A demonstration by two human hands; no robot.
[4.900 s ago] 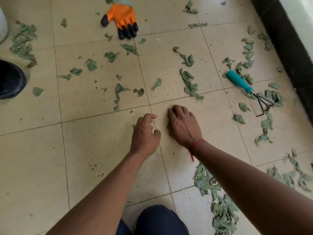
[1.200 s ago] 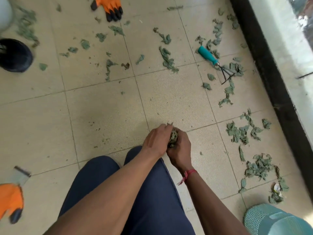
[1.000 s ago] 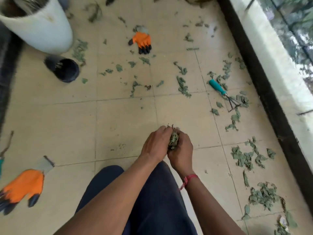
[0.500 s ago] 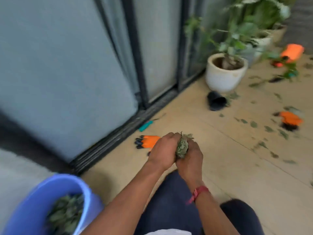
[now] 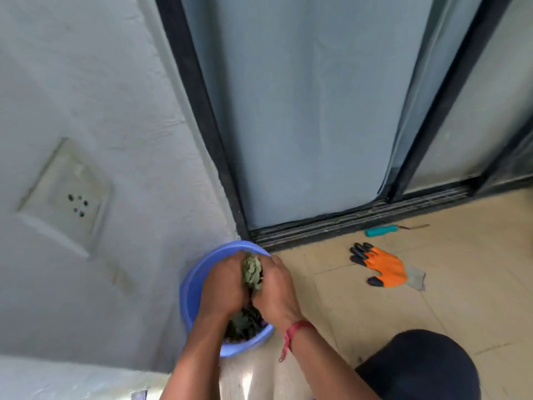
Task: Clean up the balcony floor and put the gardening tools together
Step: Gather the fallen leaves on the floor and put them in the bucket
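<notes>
My left hand [image 5: 223, 284] and my right hand [image 5: 275, 287] are pressed together around a clump of dry green leaves [image 5: 253, 271]. Both hands hover over a blue plastic bucket [image 5: 191, 287] that stands in the corner by the wall. More dark leaves [image 5: 243, 324] lie inside the bucket under my hands. An orange gardening glove [image 5: 385, 268] with black fingertips lies flat on the tiles to the right. Beyond it, a teal-handled tool [image 5: 382, 230] rests along the door track.
A grey wall [image 5: 101, 140] with a socket plate [image 5: 67, 194] rises on the left. The black-framed sliding door [image 5: 302, 125] and its track [image 5: 360, 217] border the beige tiled floor [image 5: 461, 284]. My knee in dark trousers [image 5: 424, 368] is at the lower right.
My view swung left from the balcony floor to the corner. Both hands carried the leaf clump from above my lap to over the blue bucket.
</notes>
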